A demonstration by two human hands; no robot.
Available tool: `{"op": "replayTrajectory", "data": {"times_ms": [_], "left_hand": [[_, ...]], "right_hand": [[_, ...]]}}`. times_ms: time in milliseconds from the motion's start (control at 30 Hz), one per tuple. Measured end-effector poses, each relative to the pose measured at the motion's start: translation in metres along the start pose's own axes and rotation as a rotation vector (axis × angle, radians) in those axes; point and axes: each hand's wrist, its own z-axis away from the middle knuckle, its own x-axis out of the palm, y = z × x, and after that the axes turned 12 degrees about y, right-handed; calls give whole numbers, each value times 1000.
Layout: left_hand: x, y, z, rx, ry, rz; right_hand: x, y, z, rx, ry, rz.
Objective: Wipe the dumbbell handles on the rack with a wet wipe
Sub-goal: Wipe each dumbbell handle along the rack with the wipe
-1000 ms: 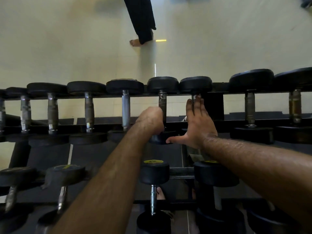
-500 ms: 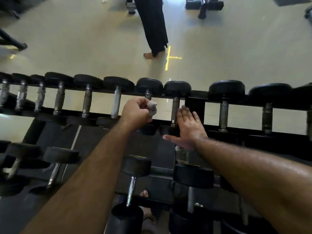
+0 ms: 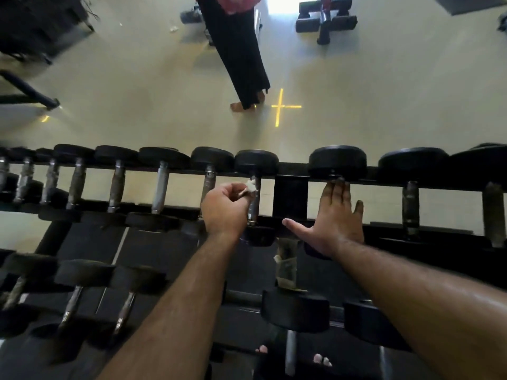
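Right hand [image 3: 336,220] has shifted rightward onto the next dumbbell [image 3: 337,161].

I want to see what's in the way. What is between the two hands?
In the head view, a black upright post of the rack stands between the left hand, which holds the wipe, and the right hand.

— What do I have past the top rail on my feed?
— A pale floor [image 3: 384,105] with a yellow cross mark [image 3: 279,106] taped on it, roughly mid-scene. Just left of the cross stands a person's leg in dark trousers [image 3: 238,58], bare foot [image 3: 237,106] on the floor.
— Anything further off?
— A black bench frame [image 3: 326,20] at the far right, beside a bright patch of light. Dark equipment [image 3: 35,26] fills the far left corner, and a black bar [image 3: 30,93] angles down to the floor below it
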Motion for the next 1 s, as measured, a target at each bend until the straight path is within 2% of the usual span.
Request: {"op": "replayTrajectory", "data": {"times_ms": [200, 333, 467, 600, 633, 700, 733, 800, 867, 900, 1000], "left_hand": [[35, -15, -44, 498, -3, -302], [58, -34, -53, 740, -130, -482], [42, -49, -43, 848, -276, -480], [11, -48, -62, 831, -753, -559], [12, -45, -65, 905, -751, -587], [23, -41, -70, 1062, -562, -610], [30, -41, -71, 1074, -477, -613], [43, -42, -72, 1129, -417, -669], [46, -44, -75, 1263, -490, -727], [42, -41, -76, 1274, -585, -709], [29, -27, -85, 1068, -907, -697]], "right_hand": [[5, 4, -2, -51, 21, 3], [8, 5, 0, -96, 50, 37], [6, 1, 0, -111, 27, 73], [2, -2, 0, -108, 10, 88], [2, -3, 0, -111, 9, 101], [2, -5, 0, -111, -4, 121], [2, -6, 0, -108, -7, 126], [1, -6, 0, -101, -7, 123], [1, -7, -1, -99, -9, 120], [1, -7, -1, -101, -9, 122], [2, -9, -1, -107, -4, 130]]}}
